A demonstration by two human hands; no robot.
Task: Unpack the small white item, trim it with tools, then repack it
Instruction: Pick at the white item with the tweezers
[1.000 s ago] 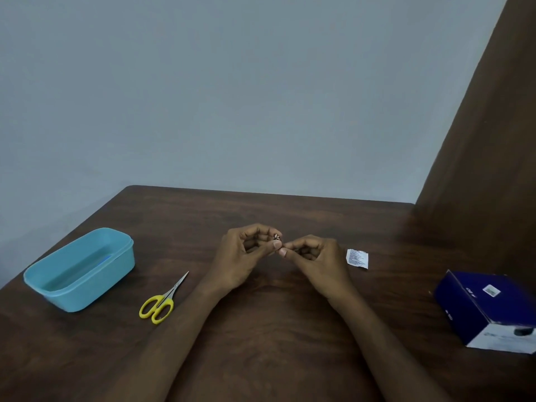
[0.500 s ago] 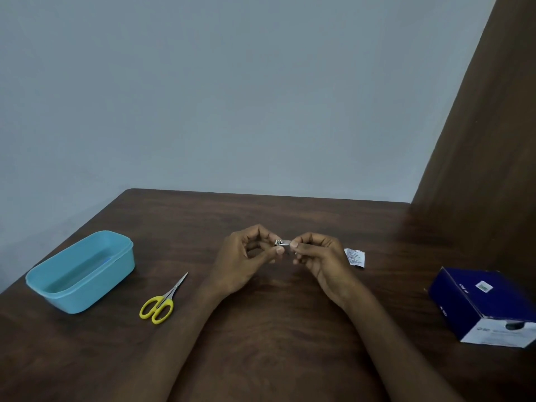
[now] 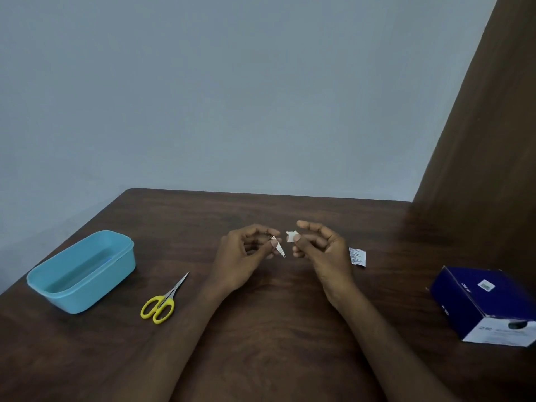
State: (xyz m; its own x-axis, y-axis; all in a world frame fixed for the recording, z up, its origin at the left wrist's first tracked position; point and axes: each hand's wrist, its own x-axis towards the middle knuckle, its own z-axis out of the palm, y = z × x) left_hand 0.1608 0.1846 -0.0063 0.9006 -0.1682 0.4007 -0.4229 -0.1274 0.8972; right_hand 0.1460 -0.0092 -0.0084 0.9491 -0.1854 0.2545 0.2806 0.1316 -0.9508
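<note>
— Nearest the lower edge of the frame, what is listed?

— Two bare forearms rising from the bottom edge over the dark brown wooden table. At lower right, a dark blue cardboard box with a white end panel lies on the table.

— Left of centre?

— One pair of yellow-handled scissors with slim steel blades, blades closed, tips pointing toward upper right. Farther left, one light blue rectangular plastic tub, uncovered; contents cannot be told.

— The hands?

— Middle of the frame. Left hand: fingers curled, thumb and forefinger pinching a small silver metal clipper-like tool, its tip angled down toward the right. Right hand: thumb and fingers pinching a small white ragged-edged item, the remaining fingers loosely curled. Tool and white item are near each other but apart, both held above the table.

— Beyond that?

— Just right of the right hand, one small white printed paper packet, flat on the table. Behind, a plain pale grey-blue wall; at upper right, a dark brown wooden panel meeting the table's far corner.
</note>
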